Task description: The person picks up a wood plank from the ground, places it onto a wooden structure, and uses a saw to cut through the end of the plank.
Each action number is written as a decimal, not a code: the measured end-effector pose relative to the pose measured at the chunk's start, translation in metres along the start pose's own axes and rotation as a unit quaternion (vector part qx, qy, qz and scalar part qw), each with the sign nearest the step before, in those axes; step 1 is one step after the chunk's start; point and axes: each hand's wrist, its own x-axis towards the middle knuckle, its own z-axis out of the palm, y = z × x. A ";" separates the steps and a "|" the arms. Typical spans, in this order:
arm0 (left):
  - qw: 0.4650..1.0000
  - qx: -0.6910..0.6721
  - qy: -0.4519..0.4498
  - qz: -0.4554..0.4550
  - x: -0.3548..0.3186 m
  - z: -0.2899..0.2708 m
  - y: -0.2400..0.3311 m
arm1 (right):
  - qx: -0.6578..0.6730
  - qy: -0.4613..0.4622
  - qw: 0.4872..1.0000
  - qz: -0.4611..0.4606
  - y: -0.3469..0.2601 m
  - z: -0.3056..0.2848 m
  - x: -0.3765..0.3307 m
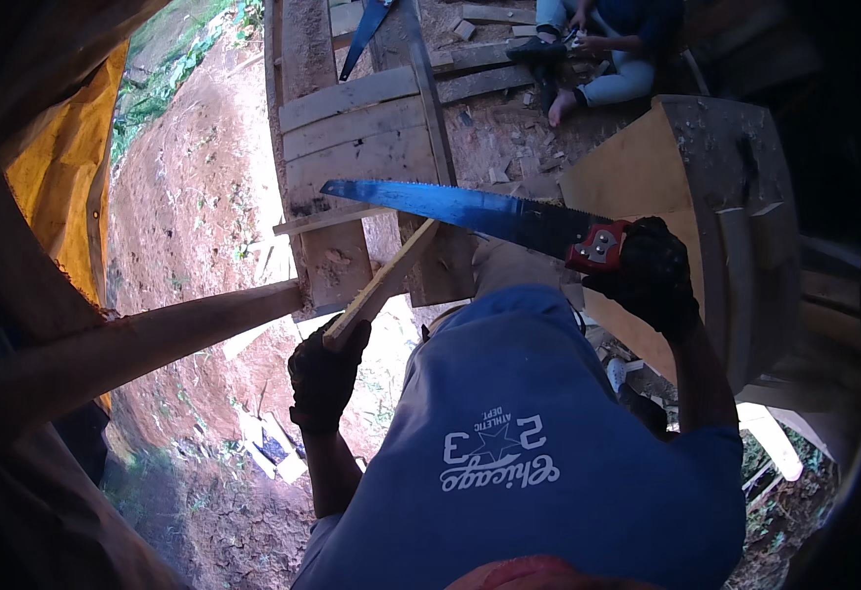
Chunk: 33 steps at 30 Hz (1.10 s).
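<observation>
My right hand (654, 280), in a black glove, is closed round the red handle of a hand saw (470, 208). The saw's blue blade points left above the wooden workbench (352, 167), its toothed edge facing away from me. A narrow wooden strip (391, 270) slants from my left hand (324, 376), also black-gloved, whose fingers wrap round its near end. The strip's far end lies just below the blade in view; whether the two touch, I cannot tell. Another thin piece of wood (332, 218) lies across the bench under the blade's tip.
A second blue saw (364, 39) lies at the bench's far end. Beyond it, a person (607, 49) sits low among planks (484, 74) and wood scraps. A large wooden panel (637, 177) stands at right. At left, a round pole (184, 339) runs toward the bench.
</observation>
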 end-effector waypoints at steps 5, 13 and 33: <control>0.998 -0.050 0.027 0.034 0.009 0.005 -0.029 | -0.029 0.107 0.993 -0.046 -0.040 -0.062 0.048; 0.996 -0.085 -0.008 -0.008 0.013 -0.005 -0.016 | -0.030 0.137 0.987 -0.078 -0.050 -0.078 0.056; 0.943 0.051 0.206 0.257 0.011 0.017 -0.052 | -0.053 0.188 0.974 -0.117 -0.033 -0.109 0.077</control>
